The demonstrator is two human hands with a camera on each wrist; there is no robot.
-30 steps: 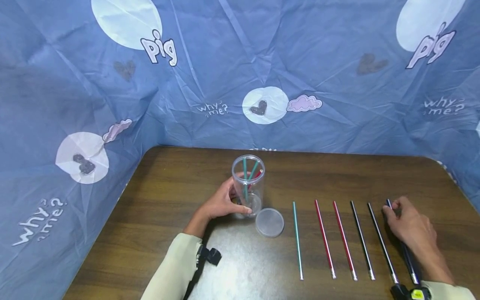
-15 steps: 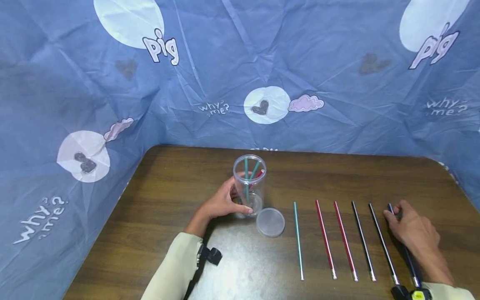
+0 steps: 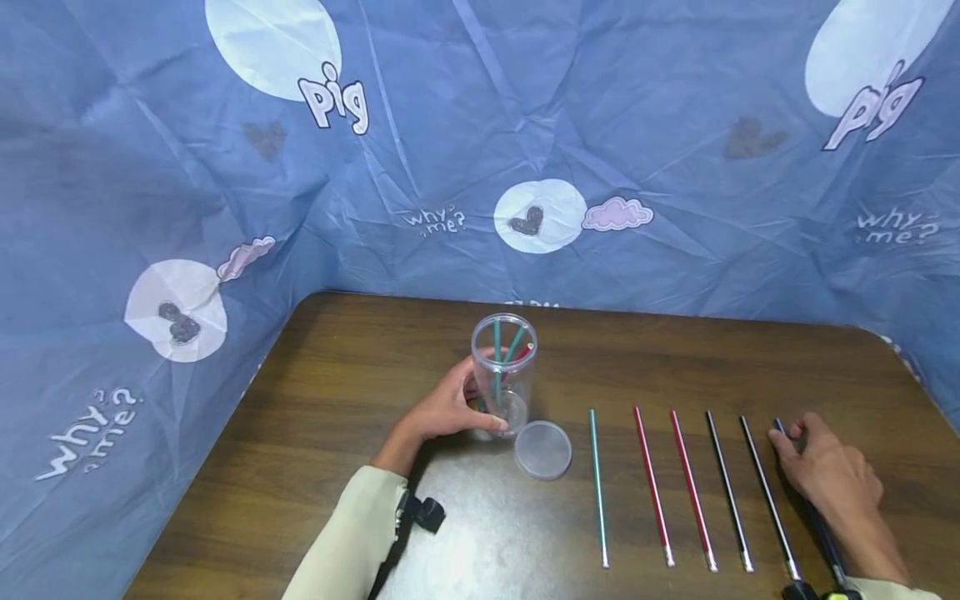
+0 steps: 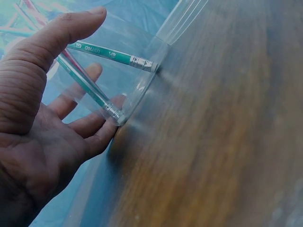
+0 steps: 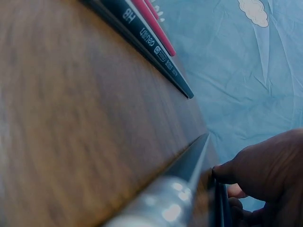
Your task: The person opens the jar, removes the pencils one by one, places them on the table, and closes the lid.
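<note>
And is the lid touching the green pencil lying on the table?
Apart: the head view shows bare tabletop between the lid and the green pencil.

The dark blue pencil (image 3: pixel 823 533) has been drawn slightly toward the person by the right hand (image 3: pixel 832 471); its tip, earlier beyond that of the neighbouring black pencil (image 3: pixel 768 497), has been brought roughly level. The head view has been shifted slightly.

— Left grip (image 3: pixel 448 406)?
— Bare hand, thumb parted from gently curved fingers; long pale cream fabric sleeve (image 3: pixel 348 533), angled forward.
— Right grip (image 3: pixel 834 477)?
— Bare hand, back uppermost, thumb and fingers in a pinch; matching cream cuff (image 3: pixel 892 589).
</note>
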